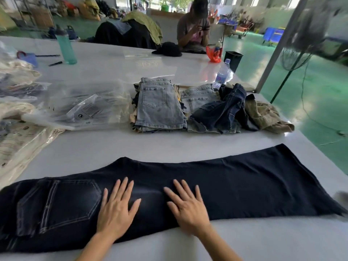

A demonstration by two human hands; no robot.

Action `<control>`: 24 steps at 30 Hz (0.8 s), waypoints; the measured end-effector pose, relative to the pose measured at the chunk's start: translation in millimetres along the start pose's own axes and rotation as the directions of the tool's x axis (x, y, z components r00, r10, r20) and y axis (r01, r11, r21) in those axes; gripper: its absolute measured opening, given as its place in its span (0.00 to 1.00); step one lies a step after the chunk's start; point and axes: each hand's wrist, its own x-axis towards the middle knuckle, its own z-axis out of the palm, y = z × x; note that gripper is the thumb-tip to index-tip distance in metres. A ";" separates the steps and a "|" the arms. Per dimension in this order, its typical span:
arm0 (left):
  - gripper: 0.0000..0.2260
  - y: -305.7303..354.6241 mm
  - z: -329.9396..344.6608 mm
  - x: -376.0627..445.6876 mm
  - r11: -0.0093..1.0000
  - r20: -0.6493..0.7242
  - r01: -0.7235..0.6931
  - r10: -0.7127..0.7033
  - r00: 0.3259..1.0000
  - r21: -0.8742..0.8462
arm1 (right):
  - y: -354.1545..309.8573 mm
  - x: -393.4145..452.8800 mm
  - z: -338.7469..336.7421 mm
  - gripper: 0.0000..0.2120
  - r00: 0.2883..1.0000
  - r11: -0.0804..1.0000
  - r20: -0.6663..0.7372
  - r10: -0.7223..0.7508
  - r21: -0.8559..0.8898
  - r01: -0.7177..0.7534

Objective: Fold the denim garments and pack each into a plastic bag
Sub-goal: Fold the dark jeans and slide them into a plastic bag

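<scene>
A clear plastic bag on the table carries a printed warning label, its small print too blurred to read. The water bottle label is likewise unreadable.

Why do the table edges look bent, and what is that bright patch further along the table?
Head view: the wide-angle lens bows the white table toward the corners. The bright patch is window glare on its glossy top, near the water bottle. The background is soft. The dark jeans and both flat hands, left hand, right hand, look sharp.
</scene>
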 end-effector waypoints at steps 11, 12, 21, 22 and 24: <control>0.30 26.6 19.8 -15.5 0.943 -0.007 -0.306 0.310 0.951 0.132 | 227.1 -45.6 -63.5 0.29 0.507 0.504 0.060 0.860 0.055 -0.862; 0.30 29.5 21.7 -15.6 0.945 -0.004 -0.305 0.307 0.952 0.120 | 191.4 -22.5 -56.7 0.28 0.657 0.656 0.032 0.753 0.025 -0.754; 0.28 24.0 24.6 -16.3 0.920 -0.021 -0.357 0.365 0.931 0.163 | 73.3 66.7 -6.2 0.26 0.998 0.999 0.063 -0.007 0.041 0.004; 0.28 23.2 25.2 -16.7 0.918 -0.013 -0.356 0.364 0.931 0.173 | 116.1 69.1 -14.8 0.25 0.989 0.989 0.046 0.139 0.037 -0.141; 0.30 20.8 28.9 -16.7 0.911 -0.008 -0.350 0.360 0.933 0.216 | 201.7 70.2 -37.8 0.25 0.901 0.899 0.089 0.425 0.073 -0.431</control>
